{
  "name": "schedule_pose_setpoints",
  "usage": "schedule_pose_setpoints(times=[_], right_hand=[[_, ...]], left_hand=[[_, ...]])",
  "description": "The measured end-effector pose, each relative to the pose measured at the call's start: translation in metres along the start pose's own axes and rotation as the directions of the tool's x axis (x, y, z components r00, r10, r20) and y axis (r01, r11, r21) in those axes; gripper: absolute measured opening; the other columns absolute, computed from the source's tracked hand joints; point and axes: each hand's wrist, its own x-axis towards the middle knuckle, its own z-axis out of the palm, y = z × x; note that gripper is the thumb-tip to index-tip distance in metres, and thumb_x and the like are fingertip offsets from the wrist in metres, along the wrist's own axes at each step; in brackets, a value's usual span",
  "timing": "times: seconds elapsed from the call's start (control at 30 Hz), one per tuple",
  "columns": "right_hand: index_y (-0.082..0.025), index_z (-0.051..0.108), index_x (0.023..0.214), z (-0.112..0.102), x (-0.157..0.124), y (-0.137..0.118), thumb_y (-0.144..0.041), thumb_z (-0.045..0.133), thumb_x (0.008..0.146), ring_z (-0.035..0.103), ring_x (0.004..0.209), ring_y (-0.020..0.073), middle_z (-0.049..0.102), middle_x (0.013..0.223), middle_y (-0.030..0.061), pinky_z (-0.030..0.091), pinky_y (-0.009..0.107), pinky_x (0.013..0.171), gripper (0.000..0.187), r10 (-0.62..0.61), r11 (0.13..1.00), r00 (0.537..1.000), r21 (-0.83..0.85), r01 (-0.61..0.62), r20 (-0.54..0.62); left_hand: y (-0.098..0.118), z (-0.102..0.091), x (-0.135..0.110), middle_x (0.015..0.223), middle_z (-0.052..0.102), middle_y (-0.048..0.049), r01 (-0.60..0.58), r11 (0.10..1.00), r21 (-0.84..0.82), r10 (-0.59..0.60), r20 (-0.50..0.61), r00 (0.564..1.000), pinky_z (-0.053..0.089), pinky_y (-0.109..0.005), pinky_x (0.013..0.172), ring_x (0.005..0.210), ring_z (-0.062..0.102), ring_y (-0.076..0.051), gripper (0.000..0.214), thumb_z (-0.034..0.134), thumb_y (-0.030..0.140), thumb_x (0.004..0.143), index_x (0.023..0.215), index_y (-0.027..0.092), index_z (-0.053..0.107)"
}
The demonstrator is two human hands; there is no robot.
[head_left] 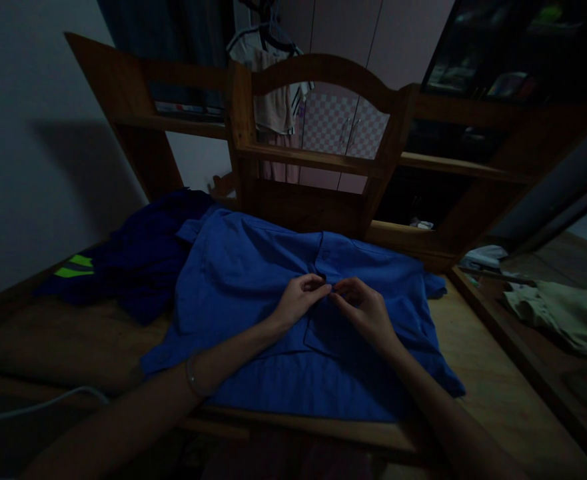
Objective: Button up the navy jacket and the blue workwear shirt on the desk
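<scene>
A blue button-up shirt (243, 287) lies spread front-up on a wooden table (478, 373), collar toward the far side. My left hand (300, 299) and my right hand (363, 308) meet at the shirt's front placket, just below the collar. Both pinch the fabric there with fingertips closed, thumbs against forefingers, almost touching each other. A thin bracelet sits on my left wrist. The room is dim, so the button itself is hard to make out.
A dark blue garment with neon yellow-green stripes (133, 260) lies heaped to the left. A wooden shelf unit (323, 167) rises behind the shirt. Pale clothing (568, 313) rests on a surface at the right. A white cable (43, 403) runs along the near left edge.
</scene>
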Motion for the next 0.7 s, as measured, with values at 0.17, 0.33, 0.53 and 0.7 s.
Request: schedule_pose_setpoints(times=[0.17, 0.33, 0.53, 0.7], right_hand=[[-0.021, 0.062, 0.093, 0.0004, 0.0, -0.0031, -0.037, 0.06, 0.082, 0.06, 0.067, 0.016, 0.065, 0.081, 0.0032, 0.045, 0.027, 0.059, 0.02, -0.018, 1.0, 1.0, -0.018, 0.018, 0.012], [-0.022, 0.063, 0.091, 0.0003, 0.0002, -0.0032, -0.036, 0.058, 0.083, 0.058, 0.067, 0.0164, 0.065, 0.08, 0.0035, 0.044, 0.027, 0.06, 0.017, -0.036, 0.997, 0.999, -0.065, 0.034, -0.021], [-0.022, 0.063, 0.086, -0.0001, 0.0003, -0.0021, -0.037, 0.055, 0.085, 0.058, 0.067, 0.0169, 0.065, 0.079, 0.0035, 0.044, 0.027, 0.06, 0.018, -0.04, 0.996, 0.998, -0.076, 0.037, -0.041], [-0.022, 0.063, 0.087, -0.0009, 0.0011, -0.0006, -0.037, 0.056, 0.084, 0.058, 0.065, 0.0168, 0.065, 0.078, 0.0034, 0.044, 0.027, 0.06, 0.018, -0.04, 0.996, 0.998, -0.087, 0.037, -0.04]], left_hand=[[-0.0026, -0.0007, -0.0011, 0.077, 0.062, -0.0024, 0.082, 0.996, -0.046, -0.083, -0.018, 0.996, 0.041, -0.021, 0.062, 0.07, 0.058, -0.011, 0.029, 0.069, 0.034, 0.069, 0.088, 0.013, 0.061], [-0.0019, -0.0026, -0.0003, 0.07, 0.058, 0.001, 0.121, 0.987, -0.109, -0.119, 0.023, 0.993, 0.037, -0.019, 0.057, 0.062, 0.054, -0.008, 0.029, 0.07, 0.029, 0.068, 0.09, 0.014, 0.058], [-0.0058, -0.0019, 0.0003, 0.072, 0.058, 0.0003, 0.12, 0.99, -0.077, -0.117, 0.049, 0.992, 0.037, -0.019, 0.056, 0.062, 0.053, -0.008, 0.029, 0.068, 0.028, 0.068, 0.091, 0.014, 0.057], [-0.0086, -0.0007, 0.0007, 0.074, 0.058, 0.0006, 0.098, 0.99, -0.104, -0.093, 0.054, 0.994, 0.037, -0.019, 0.058, 0.065, 0.054, -0.008, 0.026, 0.069, 0.026, 0.066, 0.085, 0.015, 0.057]])
